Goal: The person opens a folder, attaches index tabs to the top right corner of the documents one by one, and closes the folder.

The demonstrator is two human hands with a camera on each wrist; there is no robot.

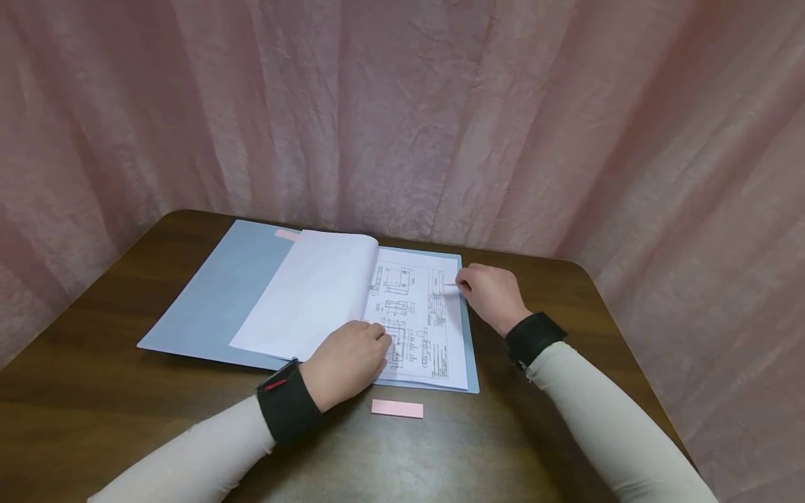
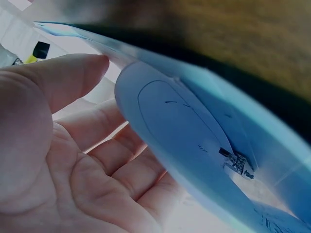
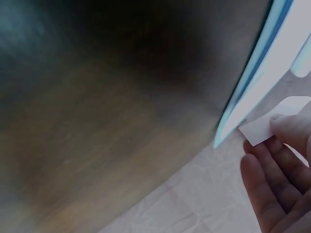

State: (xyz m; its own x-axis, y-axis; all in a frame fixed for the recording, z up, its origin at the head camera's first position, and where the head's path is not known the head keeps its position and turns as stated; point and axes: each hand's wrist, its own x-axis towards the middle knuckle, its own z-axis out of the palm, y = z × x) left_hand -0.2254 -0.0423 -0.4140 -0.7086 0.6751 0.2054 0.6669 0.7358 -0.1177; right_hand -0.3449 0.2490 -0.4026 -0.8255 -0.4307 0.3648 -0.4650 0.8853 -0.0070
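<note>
A light blue folder (image 1: 207, 293) lies open on the table, holding white sheets. One sheet (image 1: 308, 293) is turned over to the left, and a page with technical drawings (image 1: 402, 300) faces up on the right. My left hand (image 1: 348, 360) rests on the pages near the fold, its fingers loosely bent; in the left wrist view the thumb and fingers (image 2: 97, 126) lie against the curved paper. My right hand (image 1: 493, 293) pinches a small pink sticky note (image 3: 260, 128) between thumb and fingers at the drawing page's right edge.
A pad of pink sticky notes (image 1: 397, 409) lies on the brown wooden table (image 1: 352, 461) in front of the folder. Another pink sticky note (image 1: 288, 235) juts out from the turned sheet's top left corner. Behind the table hangs a pink curtain (image 1: 402, 119).
</note>
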